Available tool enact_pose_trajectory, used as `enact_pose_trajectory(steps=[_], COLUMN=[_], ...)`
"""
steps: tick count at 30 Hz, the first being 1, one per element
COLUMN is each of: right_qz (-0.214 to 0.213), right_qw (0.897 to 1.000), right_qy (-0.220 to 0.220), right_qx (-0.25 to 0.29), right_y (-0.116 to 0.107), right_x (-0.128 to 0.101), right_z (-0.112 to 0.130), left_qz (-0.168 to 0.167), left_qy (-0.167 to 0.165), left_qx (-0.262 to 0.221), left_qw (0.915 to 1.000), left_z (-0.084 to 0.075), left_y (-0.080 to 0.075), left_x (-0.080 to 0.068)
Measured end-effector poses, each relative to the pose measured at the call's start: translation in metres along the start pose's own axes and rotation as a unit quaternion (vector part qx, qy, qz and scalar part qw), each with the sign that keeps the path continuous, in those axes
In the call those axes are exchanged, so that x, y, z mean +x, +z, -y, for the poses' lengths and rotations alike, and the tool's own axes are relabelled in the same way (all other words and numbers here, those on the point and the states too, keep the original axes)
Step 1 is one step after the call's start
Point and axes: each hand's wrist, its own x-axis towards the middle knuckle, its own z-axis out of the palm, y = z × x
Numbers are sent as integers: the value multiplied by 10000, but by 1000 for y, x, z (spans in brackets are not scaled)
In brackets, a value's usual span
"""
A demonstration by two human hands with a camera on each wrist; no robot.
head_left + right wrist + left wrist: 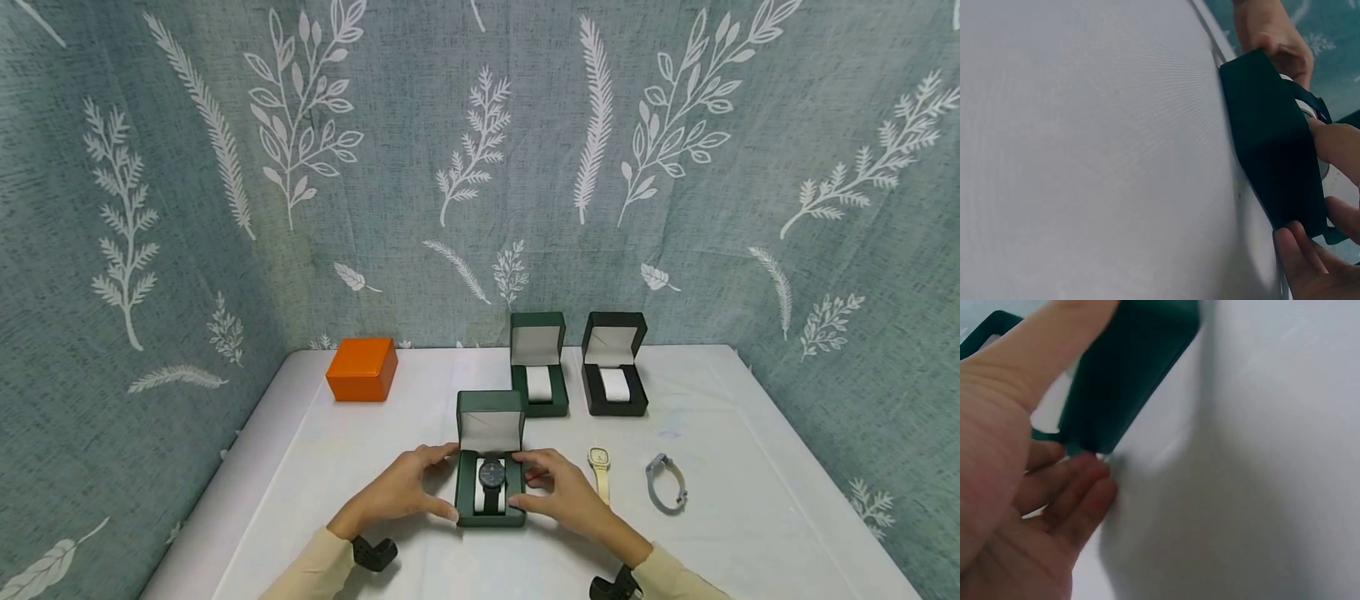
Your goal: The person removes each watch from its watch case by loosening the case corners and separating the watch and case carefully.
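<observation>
A dark green watch box (491, 521) stands with its lid up near the front middle of the table, and a black wristwatch (492, 475) sits on the white cushion inside. My left hand (408, 486) holds the box's left side, thumb by the front corner and fingers towards the back; the left wrist view shows those fingertips (1100, 481) at the box's end. On the opposite side, my right hand (558, 492) grips the box between thumb and fingers. From the right wrist view, the box's green side wall (1272, 125) is seen, with fingertips (1291, 247) touching its lower end.
Behind stand another open green watch box (543, 408) and an open black one (618, 407), each with a white cushion. An orange box (362, 371) sits at the back left. To the right lie a gold watch (599, 471) and a grey-blue watch (666, 483).
</observation>
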Motion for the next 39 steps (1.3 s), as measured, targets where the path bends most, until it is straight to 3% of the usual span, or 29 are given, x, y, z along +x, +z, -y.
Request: enact_pose_trajectory(steps=[5,9,19,31,39], right_qz=[-31,-34,-9,4,5], right_qw=[10000,10000,9998,9994,9996], right_qy=[-37,-52,-47,-53,-44], right_qx=[25,55,204,340,267], right_y=[0,1,1,1,1], right_x=[0,0,-1,-5,-4], right_z=[0,-1,-1,-1,-1], left_qz=[-402,-522,-182,-28,100], left_qy=[328,549,666,1053,958], left_qx=[-281,-312,67,577,771], left_qw=[9983,9966,9976,9928,9924], left_z=[0,-4,-12,-19,-22], left_y=[-6,-7,3,5,5], left_x=[1,3,12,14,16])
